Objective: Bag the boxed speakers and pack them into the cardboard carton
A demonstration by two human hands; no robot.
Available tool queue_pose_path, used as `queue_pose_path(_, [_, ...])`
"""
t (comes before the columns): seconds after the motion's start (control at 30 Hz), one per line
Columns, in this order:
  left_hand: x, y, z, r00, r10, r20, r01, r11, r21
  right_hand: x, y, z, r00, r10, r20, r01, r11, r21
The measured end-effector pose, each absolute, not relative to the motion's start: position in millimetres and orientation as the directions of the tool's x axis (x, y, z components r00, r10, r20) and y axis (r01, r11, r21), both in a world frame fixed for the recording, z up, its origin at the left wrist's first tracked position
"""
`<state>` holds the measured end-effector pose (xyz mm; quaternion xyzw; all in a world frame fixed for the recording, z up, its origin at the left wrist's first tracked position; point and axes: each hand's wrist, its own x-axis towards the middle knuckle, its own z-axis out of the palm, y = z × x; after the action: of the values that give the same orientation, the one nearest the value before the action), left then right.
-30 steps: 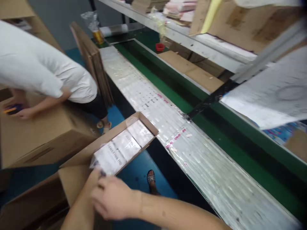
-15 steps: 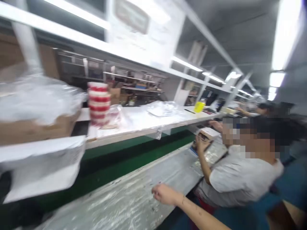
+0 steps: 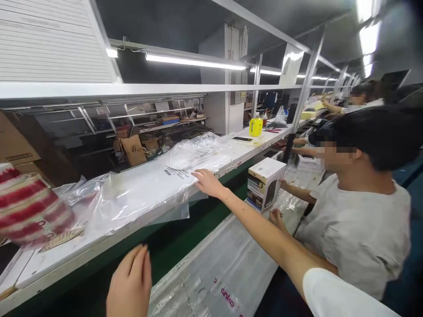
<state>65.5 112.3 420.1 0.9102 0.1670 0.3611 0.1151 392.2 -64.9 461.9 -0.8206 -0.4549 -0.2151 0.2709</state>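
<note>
Left hand hangs low and empty, fingers loosely together, below the shelf, while the right hand, far nearer, lies flat and open on the clear bags (stack running lengthwise along the shelf), gripping nothing yet.

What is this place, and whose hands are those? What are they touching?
The picture comes from a camera worn on a person's head, so you see their own two hands. The right hand reaches out and rests on clear plastic bags lying on a long white shelf. The left hand is open near the bottom, holding nothing. Beside them a co-worker handles a white box on the plastic-covered bench. A yellow bottle stands farther along the shelf.
</note>
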Motion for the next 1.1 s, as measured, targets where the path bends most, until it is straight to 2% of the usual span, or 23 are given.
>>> queue_pose_path(0.07, [134.3, 103.6, 444.9, 0.667, 0.386, 0.638, 0.306, -0.922, 0.238, 414.1, -59.7, 464.3, 0.431, 0.707, 0.561, 0.898, -0.394, -0.193])
queue_pose_path(0.13, [190.2, 103.5, 468.8, 0.683, 0.454, 0.572, 0.417, -0.886, 0.205, 428.9, -55.0, 467.2, 0.390, 0.716, 0.579, 0.920, -0.334, -0.207])
queue_pose_path(0.23, [238.5, 113.9, 493.0, 0.738, 0.567, 0.365, 0.511, -0.824, 0.245, 440.9, -45.8, 474.5, 0.343, 0.629, 0.698, 0.939, -0.249, -0.238])
queue_pose_path(0.33, [254.0, 124.3, 501.8, 0.807, 0.501, 0.311, 0.442, -0.863, 0.243, 445.6, -32.9, 484.4, 0.370, 0.523, 0.768, 0.929, -0.227, -0.293])
queue_pose_path(0.4, [256.2, 128.9, 504.2, 0.830, 0.468, 0.303, 0.451, -0.883, 0.130, 447.8, -25.6, 493.0, 0.385, 0.513, 0.767, 0.923, -0.220, -0.316])
queue_pose_path(0.47, [256.0, 132.9, 508.9, 0.810, 0.502, 0.304, 0.533, -0.846, -0.022, 452.5, -22.1, 504.6, 0.371, 0.558, 0.742, 0.927, -0.179, -0.330])
queue_pose_path(0.53, [255.1, 136.4, 519.1, 0.768, 0.522, 0.371, 0.593, -0.799, -0.101, 463.1, -21.7, 520.4, 0.380, 0.641, 0.667, 0.912, -0.139, -0.386])
queue_pose_path(0.6, [255.0, 138.7, 534.7, 0.740, 0.506, 0.444, 0.597, -0.798, -0.086, 480.7, -20.0, 538.8, 0.419, 0.710, 0.566, 0.876, -0.154, -0.456])
queue_pose_path(0.63, [255.8, 139.6, 543.6, 0.734, 0.496, 0.463, 0.587, -0.807, -0.066, 491.6, -17.1, 547.8, 0.437, 0.742, 0.508, 0.868, -0.199, -0.455])
queue_pose_path(0.7, [259.7, 141.8, 560.7, 0.758, 0.492, 0.429, 0.549, -0.836, -0.011, 514.6, -5.9, 561.7, 0.461, 0.803, 0.377, 0.869, -0.323, -0.375])
queue_pose_path(0.8, [268.3, 150.4, 578.6, 0.846, 0.451, 0.284, 0.418, -0.892, 0.169, 543.2, 17.9, 566.8, 0.464, 0.874, 0.143, 0.873, -0.423, -0.245])
queue_pose_path(0.87, [273.0, 159.2, 584.8, 0.884, 0.410, 0.226, 0.321, -0.882, 0.344, 554.8, 31.2, 561.3, 0.448, 0.893, 0.047, 0.871, -0.424, -0.247])
queue_pose_path(0.93, [275.6, 167.2, 589.4, 0.889, 0.406, 0.212, 0.292, -0.859, 0.421, 560.8, 39.1, 553.4, 0.434, 0.901, -0.012, 0.873, -0.424, -0.241])
queue_pose_path(1.0, [275.1, 171.4, 596.2, 0.897, 0.409, 0.166, 0.340, -0.881, 0.330, 563.4, 42.1, 546.9, 0.422, 0.905, -0.048, 0.878, -0.421, -0.230])
queue_pose_path(1.1, [262.9, 170.5, 618.3, 0.907, 0.368, 0.204, 0.366, -0.929, 0.047, 565.5, 41.2, 543.4, 0.401, 0.913, -0.077, 0.888, -0.408, -0.213])
